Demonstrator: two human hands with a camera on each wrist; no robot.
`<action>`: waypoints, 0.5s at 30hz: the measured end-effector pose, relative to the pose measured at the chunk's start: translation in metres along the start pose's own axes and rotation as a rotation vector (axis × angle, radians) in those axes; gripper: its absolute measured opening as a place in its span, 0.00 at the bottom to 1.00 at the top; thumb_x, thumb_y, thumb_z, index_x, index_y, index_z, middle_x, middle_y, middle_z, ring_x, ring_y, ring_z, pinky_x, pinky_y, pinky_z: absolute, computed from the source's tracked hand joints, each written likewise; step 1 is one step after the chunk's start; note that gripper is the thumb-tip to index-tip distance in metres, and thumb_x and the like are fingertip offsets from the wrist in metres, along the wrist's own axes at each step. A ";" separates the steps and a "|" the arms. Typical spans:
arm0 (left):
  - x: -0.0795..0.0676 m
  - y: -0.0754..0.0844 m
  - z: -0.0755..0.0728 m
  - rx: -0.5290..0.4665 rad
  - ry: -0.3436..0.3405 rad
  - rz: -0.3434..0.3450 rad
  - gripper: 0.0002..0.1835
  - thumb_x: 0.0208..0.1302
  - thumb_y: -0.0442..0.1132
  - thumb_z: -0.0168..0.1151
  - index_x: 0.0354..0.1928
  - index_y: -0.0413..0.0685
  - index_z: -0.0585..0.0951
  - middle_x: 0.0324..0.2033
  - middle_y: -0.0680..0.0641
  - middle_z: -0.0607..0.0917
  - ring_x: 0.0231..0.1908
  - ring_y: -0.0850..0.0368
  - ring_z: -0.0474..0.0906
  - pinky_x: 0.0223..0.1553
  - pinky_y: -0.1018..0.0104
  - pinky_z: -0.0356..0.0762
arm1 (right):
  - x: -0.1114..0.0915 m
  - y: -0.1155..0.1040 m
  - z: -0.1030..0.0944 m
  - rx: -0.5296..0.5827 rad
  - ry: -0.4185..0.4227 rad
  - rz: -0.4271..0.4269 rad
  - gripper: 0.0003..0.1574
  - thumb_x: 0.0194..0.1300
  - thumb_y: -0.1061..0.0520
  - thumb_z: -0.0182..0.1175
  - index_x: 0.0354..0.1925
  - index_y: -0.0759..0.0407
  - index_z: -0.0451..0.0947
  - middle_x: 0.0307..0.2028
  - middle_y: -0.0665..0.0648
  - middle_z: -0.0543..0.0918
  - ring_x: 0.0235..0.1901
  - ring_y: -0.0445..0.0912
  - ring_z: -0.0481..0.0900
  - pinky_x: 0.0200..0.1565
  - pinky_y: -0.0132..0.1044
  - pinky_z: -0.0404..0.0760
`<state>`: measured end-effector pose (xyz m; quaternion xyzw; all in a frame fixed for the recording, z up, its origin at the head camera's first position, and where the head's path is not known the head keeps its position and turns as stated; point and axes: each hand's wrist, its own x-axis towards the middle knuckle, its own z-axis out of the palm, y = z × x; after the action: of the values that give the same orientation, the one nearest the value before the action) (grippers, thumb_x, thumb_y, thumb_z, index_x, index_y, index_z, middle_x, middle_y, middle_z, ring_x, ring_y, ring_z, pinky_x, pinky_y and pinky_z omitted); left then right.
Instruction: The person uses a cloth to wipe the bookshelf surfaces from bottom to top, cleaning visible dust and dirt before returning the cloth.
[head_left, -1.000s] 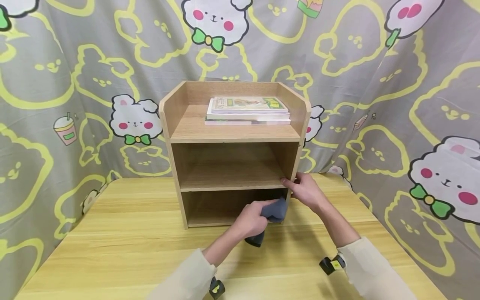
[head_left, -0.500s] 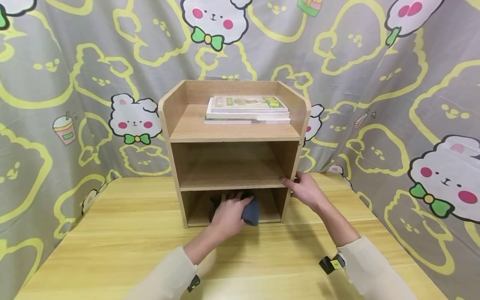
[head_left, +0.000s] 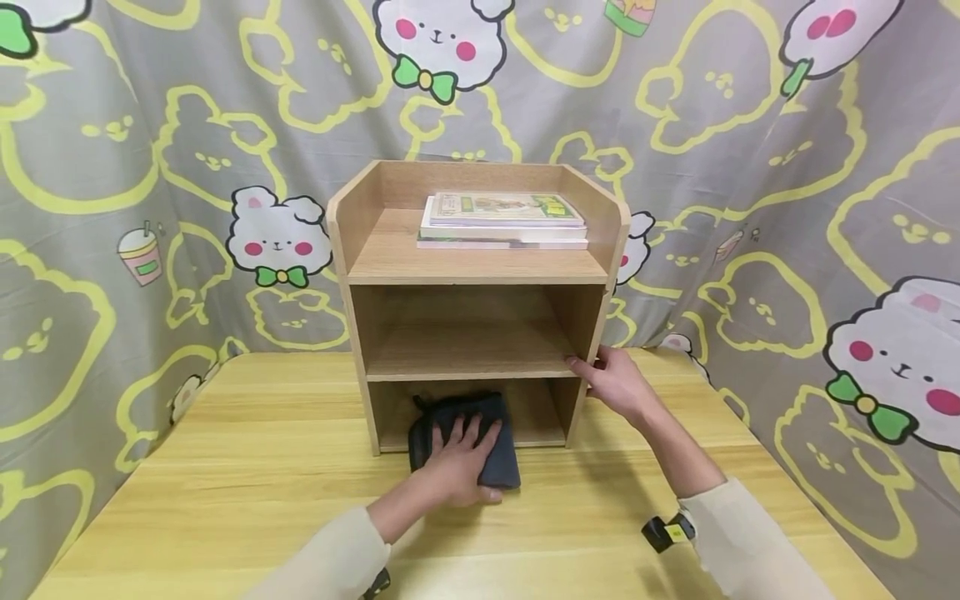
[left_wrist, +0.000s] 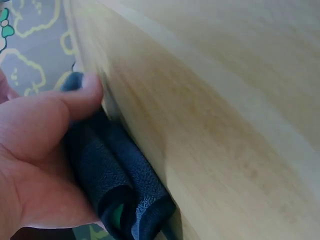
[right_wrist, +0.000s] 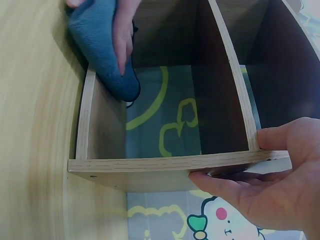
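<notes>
A dark blue cloth (head_left: 504, 458), folded over, lies across the front edge of the lowest shelf of a small wooden bookshelf (head_left: 465, 350). My left hand (head_left: 453, 471) rests on the cloth with its fingers spread and straight. In the left wrist view, the thumb (left_wrist: 87, 95) lies at the cloth's end, and the folded layers (left_wrist: 132, 170) sit close to the wood. At the bookshelf's right side, my right hand (head_left: 618, 383) grips the side panel. Its thumb (right_wrist: 272, 137) is by the middle board's front edge, with the other fingers outside the panel.
Several books (head_left: 502, 218) lie stacked on the bookshelf's top. The bookshelf stands on a wood-grain table (head_left: 262, 467). A patterned grey curtain (head_left: 187, 142) hangs behind and on both sides.
My left hand has wiped the cloth leftward from the bottom right corner, then drawn it slightly forward onto the shelf's front edge; its fingers now spread. My right hand has kept its grip.
</notes>
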<state>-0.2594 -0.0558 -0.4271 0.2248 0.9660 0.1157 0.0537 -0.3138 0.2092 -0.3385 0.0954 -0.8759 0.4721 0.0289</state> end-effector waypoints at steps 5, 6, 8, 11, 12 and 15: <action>-0.001 -0.005 -0.002 -0.071 -0.085 -0.001 0.58 0.58 0.69 0.67 0.82 0.58 0.48 0.80 0.39 0.48 0.79 0.34 0.41 0.72 0.27 0.38 | -0.001 0.000 -0.002 -0.015 0.004 -0.002 0.34 0.74 0.48 0.57 0.64 0.73 0.71 0.54 0.73 0.82 0.53 0.59 0.83 0.46 0.45 0.86; -0.001 -0.006 -0.003 -0.087 -0.087 0.001 0.57 0.59 0.69 0.65 0.82 0.57 0.49 0.80 0.38 0.48 0.79 0.34 0.41 0.72 0.27 0.38 | -0.001 0.000 -0.002 -0.014 0.003 0.001 0.34 0.74 0.48 0.57 0.64 0.73 0.70 0.55 0.74 0.82 0.53 0.59 0.83 0.46 0.45 0.86; 0.000 -0.007 -0.005 -0.124 -0.082 -0.004 0.52 0.64 0.69 0.61 0.81 0.55 0.52 0.80 0.37 0.50 0.79 0.33 0.43 0.72 0.27 0.40 | -0.001 0.000 -0.002 -0.012 0.000 0.005 0.34 0.74 0.48 0.57 0.64 0.73 0.71 0.55 0.73 0.82 0.53 0.59 0.83 0.46 0.46 0.86; -0.001 -0.007 -0.012 -0.184 -0.036 -0.011 0.44 0.70 0.63 0.57 0.79 0.47 0.58 0.77 0.31 0.57 0.76 0.31 0.51 0.71 0.29 0.49 | -0.001 0.001 -0.001 0.005 -0.006 0.013 0.33 0.74 0.48 0.57 0.64 0.73 0.71 0.55 0.73 0.82 0.54 0.58 0.83 0.49 0.48 0.85; -0.002 -0.007 -0.016 -0.202 -0.016 -0.015 0.42 0.72 0.61 0.57 0.78 0.45 0.61 0.75 0.31 0.60 0.75 0.31 0.55 0.71 0.31 0.54 | -0.001 0.001 -0.001 0.010 -0.008 0.014 0.33 0.74 0.48 0.57 0.63 0.73 0.71 0.55 0.73 0.82 0.54 0.58 0.83 0.49 0.48 0.85; -0.005 -0.008 -0.032 -0.244 0.056 -0.008 0.35 0.74 0.54 0.58 0.73 0.39 0.68 0.68 0.31 0.72 0.66 0.35 0.73 0.67 0.40 0.68 | -0.001 0.000 0.000 0.027 -0.012 0.012 0.33 0.74 0.49 0.56 0.63 0.74 0.71 0.55 0.73 0.82 0.55 0.58 0.82 0.52 0.51 0.84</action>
<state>-0.2638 -0.0718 -0.3975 0.2096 0.9467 0.2386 0.0543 -0.3133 0.2096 -0.3387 0.0932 -0.8702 0.4834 0.0194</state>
